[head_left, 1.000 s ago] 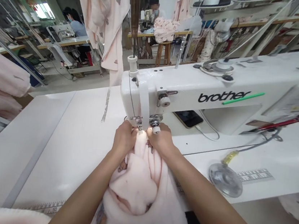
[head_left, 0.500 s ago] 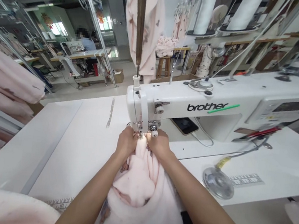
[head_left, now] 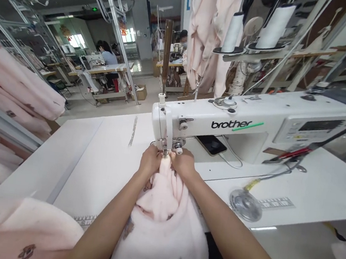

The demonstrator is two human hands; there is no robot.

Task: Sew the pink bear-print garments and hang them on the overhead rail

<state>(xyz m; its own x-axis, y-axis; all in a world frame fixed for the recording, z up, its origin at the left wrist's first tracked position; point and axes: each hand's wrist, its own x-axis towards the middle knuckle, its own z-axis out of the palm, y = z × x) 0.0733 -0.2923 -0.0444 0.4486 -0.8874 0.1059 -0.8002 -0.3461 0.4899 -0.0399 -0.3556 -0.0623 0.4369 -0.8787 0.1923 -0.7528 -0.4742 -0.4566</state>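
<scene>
My left hand (head_left: 150,160) and my right hand (head_left: 182,164) pinch a bunched pink fleece garment (head_left: 161,224) just under the needle (head_left: 166,153) of a white Brother sewing machine (head_left: 249,126). Both hands are closed on the fabric, one on each side of the presser foot. The fleece, printed with small brown figures, runs from the needle down between my forearms to the frame's lower edge.
The white table (head_left: 94,157) carries a phone (head_left: 211,144) under the machine arm, a clear round disc (head_left: 245,204) and a printed ruler strip (head_left: 275,203). Stacked pink fleece (head_left: 9,97) fills the left. Thread cones (head_left: 276,22) stand behind. Other people sew at far tables (head_left: 106,58).
The view has lifted and pulled back, so more of the ceiling and the thread cones show. My hands stay at the needle holding the fleece. More pink fabric appears at the lower left.
</scene>
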